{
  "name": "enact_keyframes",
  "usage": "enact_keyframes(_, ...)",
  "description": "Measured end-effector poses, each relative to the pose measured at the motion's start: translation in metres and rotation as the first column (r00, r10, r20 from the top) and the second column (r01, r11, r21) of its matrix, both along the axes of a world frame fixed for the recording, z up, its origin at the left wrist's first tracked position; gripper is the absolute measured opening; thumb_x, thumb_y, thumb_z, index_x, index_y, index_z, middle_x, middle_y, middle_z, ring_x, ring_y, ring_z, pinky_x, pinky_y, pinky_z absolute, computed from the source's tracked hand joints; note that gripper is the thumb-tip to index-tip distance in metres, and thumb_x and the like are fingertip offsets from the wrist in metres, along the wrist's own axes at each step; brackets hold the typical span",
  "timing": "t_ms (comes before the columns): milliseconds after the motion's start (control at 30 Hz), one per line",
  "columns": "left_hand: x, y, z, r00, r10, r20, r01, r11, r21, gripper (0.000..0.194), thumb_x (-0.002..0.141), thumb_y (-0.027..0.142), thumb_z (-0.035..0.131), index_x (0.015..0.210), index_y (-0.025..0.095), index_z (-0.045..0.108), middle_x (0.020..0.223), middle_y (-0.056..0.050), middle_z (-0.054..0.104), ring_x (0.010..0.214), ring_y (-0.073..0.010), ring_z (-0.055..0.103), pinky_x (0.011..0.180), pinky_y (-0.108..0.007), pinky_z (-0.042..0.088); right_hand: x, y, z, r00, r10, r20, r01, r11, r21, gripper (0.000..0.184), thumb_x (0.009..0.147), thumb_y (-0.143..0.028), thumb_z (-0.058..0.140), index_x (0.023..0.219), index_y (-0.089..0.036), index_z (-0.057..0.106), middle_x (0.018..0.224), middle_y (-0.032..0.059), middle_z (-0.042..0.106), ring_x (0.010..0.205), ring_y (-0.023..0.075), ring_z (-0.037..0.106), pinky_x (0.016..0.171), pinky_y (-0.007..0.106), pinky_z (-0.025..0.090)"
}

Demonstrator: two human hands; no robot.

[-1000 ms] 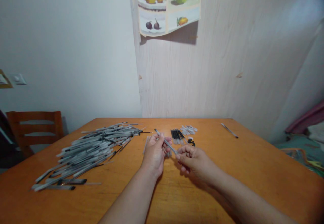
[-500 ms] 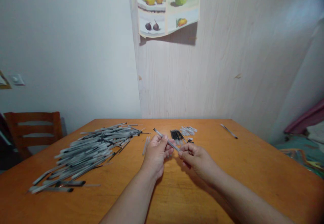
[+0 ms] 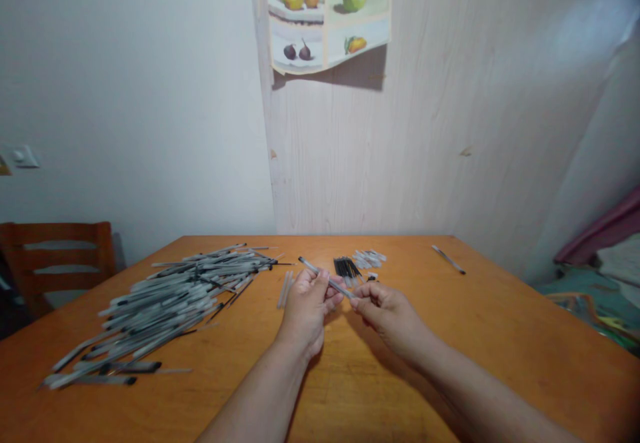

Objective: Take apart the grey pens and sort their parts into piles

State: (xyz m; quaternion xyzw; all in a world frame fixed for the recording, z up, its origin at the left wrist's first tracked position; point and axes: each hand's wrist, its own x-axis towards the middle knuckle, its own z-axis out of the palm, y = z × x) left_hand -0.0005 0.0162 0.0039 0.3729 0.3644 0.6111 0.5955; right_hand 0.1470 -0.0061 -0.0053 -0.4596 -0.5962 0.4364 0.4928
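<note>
A slim translucent pen (image 3: 309, 265) with a dark far end slants across the middle, held above the table between both hands. My left hand (image 3: 311, 303) is closed on its barrel, thumb on top and fingers beneath. At the near end, my right hand (image 3: 381, 308) pinches the pen between thumb and fingertips. Just beyond the hands lie a row of black-tipped refills (image 3: 346, 268), a group of clear caps (image 3: 370, 257) and a few small black pieces (image 3: 372, 277), partly hidden by the right hand. Clear tubes (image 3: 285, 289) lie left of my left hand.
A large heap of pens and pen parts (image 3: 170, 303) covers the left of the wooden table (image 3: 500, 349). One pen (image 3: 449, 260) lies alone at the far right. A wooden chair (image 3: 60, 256) stands beyond the left edge, and a fruit picture (image 3: 327, 19) hangs on the wall.
Both hands keep their hold on the pen, which stays in nearly the same slanted position. The whole view has shifted slightly, so the table things sit a little farther left.
</note>
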Motion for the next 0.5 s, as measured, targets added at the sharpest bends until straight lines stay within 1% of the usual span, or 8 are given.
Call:
enact_keyframes(200, 0.0015, -0.0007, -0.0024, 1.000, 0.009, 0.009, -0.009, 1.000, 0.020, 0.026, 0.082, 0.038, 0.071, 0.088, 0.017, 0.056, 0.085, -0.008, 0.071, 0.069, -0.0116, 0.066, 0.059, -0.019, 0.054, 0.0000, -0.0006, 0.0012, 1.000, -0.007, 0.011, 0.007, 1.000, 0.022, 0.021, 0.075, -0.040, 0.064, 0.073, -0.020, 0.060, 0.059, -0.0016, 0.052, 0.053, 0.0119, 0.041, 0.050, 0.024, 0.031)
enact_keyframes(367, 0.0023, -0.0007, -0.0050, 1.000, 0.006, -0.021, -0.005, 0.999, 0.037, 0.025, 0.085, 0.039, 0.067, 0.090, 0.017, 0.056, 0.087, -0.008, 0.070, 0.070, -0.0111, 0.065, 0.060, -0.019, 0.054, 0.0011, 0.0002, 0.0022, 1.000, -0.011, 0.025, 0.010, 0.999, 0.040, 0.021, 0.076, -0.041, 0.064, 0.072, -0.020, 0.059, 0.059, -0.0019, 0.052, 0.053, 0.0117, 0.040, 0.050, 0.024, 0.031)
enact_keyframes(500, 0.0036, -0.0012, -0.0056, 1.000, 0.011, -0.011, -0.010, 0.999, 0.048, 0.024, 0.086, 0.039, 0.066, 0.090, 0.017, 0.055, 0.087, -0.008, 0.070, 0.070, -0.0107, 0.064, 0.060, -0.019, 0.054, 0.0020, 0.0009, 0.0015, 0.999, -0.008, 0.043, 0.006, 0.999, 0.043, 0.021, 0.077, -0.041, 0.063, 0.074, -0.020, 0.059, 0.060, -0.0020, 0.052, 0.053, 0.0113, 0.040, 0.050, 0.025, 0.031)
